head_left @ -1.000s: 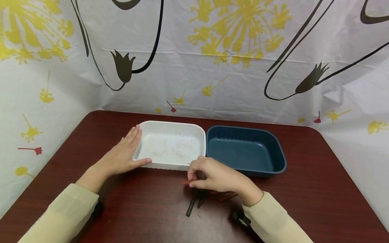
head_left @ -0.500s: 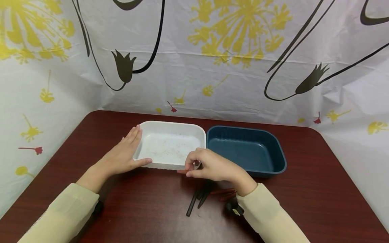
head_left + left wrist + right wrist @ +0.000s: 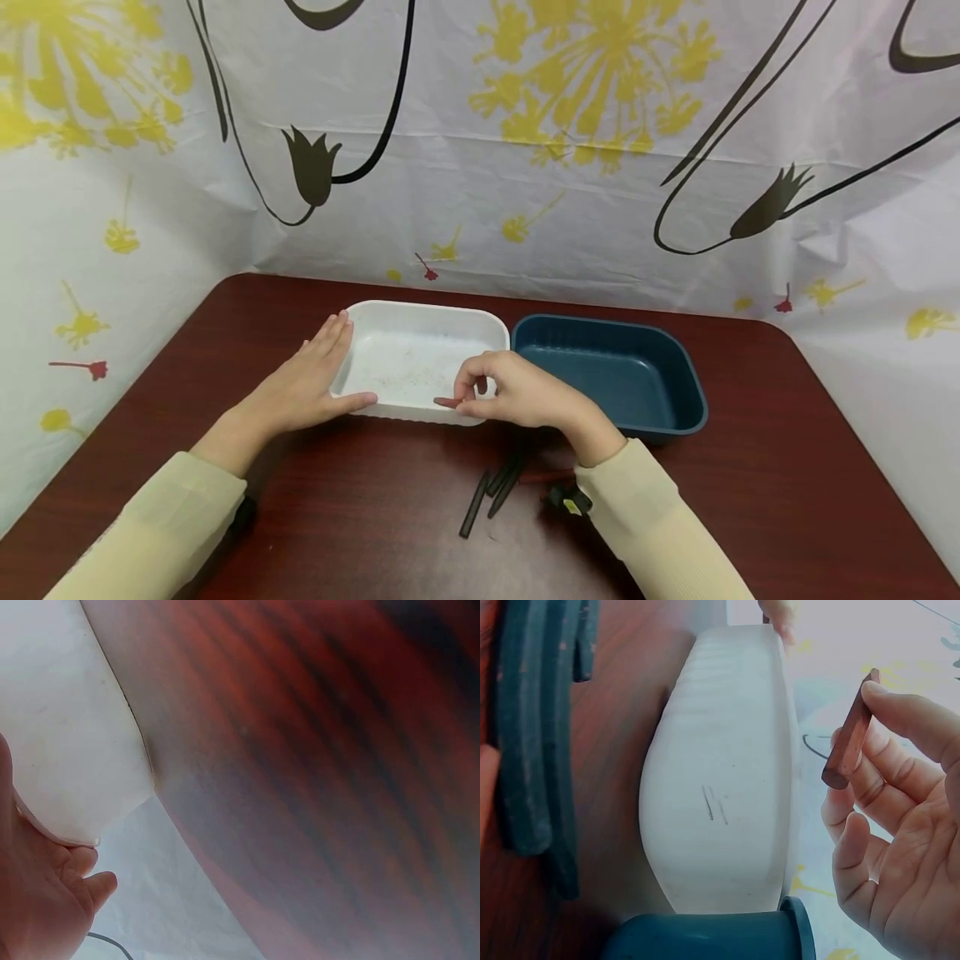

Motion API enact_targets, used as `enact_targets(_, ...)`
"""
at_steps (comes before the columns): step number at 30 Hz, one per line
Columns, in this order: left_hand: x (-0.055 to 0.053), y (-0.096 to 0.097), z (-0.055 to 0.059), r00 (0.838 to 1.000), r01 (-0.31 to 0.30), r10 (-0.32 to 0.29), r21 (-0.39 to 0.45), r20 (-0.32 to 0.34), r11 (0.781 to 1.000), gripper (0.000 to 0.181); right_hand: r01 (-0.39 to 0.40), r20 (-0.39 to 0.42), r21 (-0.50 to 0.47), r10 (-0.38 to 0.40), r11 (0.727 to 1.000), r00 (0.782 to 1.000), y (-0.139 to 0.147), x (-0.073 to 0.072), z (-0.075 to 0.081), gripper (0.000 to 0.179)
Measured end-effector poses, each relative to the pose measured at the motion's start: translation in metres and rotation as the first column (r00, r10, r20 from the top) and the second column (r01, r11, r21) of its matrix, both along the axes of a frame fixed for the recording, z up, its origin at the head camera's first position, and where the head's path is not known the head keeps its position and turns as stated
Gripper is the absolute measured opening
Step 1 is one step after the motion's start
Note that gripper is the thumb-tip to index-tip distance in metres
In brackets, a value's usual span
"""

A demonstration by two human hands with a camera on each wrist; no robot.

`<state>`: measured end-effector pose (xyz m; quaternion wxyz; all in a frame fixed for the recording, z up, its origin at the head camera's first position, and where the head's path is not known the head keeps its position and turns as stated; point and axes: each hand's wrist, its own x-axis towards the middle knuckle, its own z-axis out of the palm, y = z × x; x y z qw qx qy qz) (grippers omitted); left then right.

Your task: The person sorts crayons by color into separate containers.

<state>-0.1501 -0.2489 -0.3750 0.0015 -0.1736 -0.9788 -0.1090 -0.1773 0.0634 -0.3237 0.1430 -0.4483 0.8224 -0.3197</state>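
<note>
In the head view my right hand (image 3: 525,392) pinches a reddish-brown crayon (image 3: 446,402) over the front rim of the white tray (image 3: 431,307). Seen from the right wrist, the crayon (image 3: 849,746) is short and flat-sided, between thumb and fingers. My left hand (image 3: 303,387) rests on the tray's left front corner, fingers straight along the side and thumb across the front rim. Several dark green crayons (image 3: 474,504) lie on the table below my right hand. Another reddish crayon (image 3: 546,477) lies close by, partly hidden by the right wrist.
A dark blue tray (image 3: 699,392) stands directly right of the white one, their sides close together. The dark red table (image 3: 337,517) reaches back to a patterned cloth (image 3: 480,192) hanging behind it. A wrist camera (image 3: 567,498) sits under the right sleeve.
My right hand has risen from just above the table, moving slightly left and away from me with the reddish-brown crayon, to the white tray's front rim. The left hand keeps its place.
</note>
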Motion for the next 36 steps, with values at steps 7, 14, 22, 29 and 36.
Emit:
enact_targets(7, 0.000, -0.001, 0.000, 1.000, -0.002, 0.002, -0.001, -0.001, 1.000, 0.112, 0.017, 0.040, -0.024, -0.016, 1.000, 0.999, -0.005, -0.010, 0.000, 0.006)
enact_targets(14, 0.000, 0.000, 0.000, 1.000, -0.009, 0.009, 0.000, 0.003, 1.000, 0.112, 0.023, 0.079, -0.039, -0.020, 0.999, 0.997, -0.010, -0.018, -0.003, 0.006)
enact_targets(22, -0.001, 0.000, 0.000, 1.000, -0.006, 0.006, 0.002, -0.002, 1.000, 0.112, 0.028, 0.066, -0.045, -0.025, 0.999, 0.998, -0.012, -0.029, -0.007, 0.004)
enact_targets(29, -0.001, 0.000, -0.001, 1.000, -0.005, 0.005, 0.005, -0.004, 1.000, 0.112, 0.043, 0.056, -0.038, -0.041, 0.998, 0.998, -0.016, -0.035, -0.010, 0.004)
enact_targets(36, 0.000, 0.001, 0.000, 1.000, -0.010, 0.010, 0.002, -0.001, 1.000, 0.112, 0.049, 0.041, -0.028, -0.048, 0.998, 0.998, -0.018, -0.037, -0.013, 0.004)
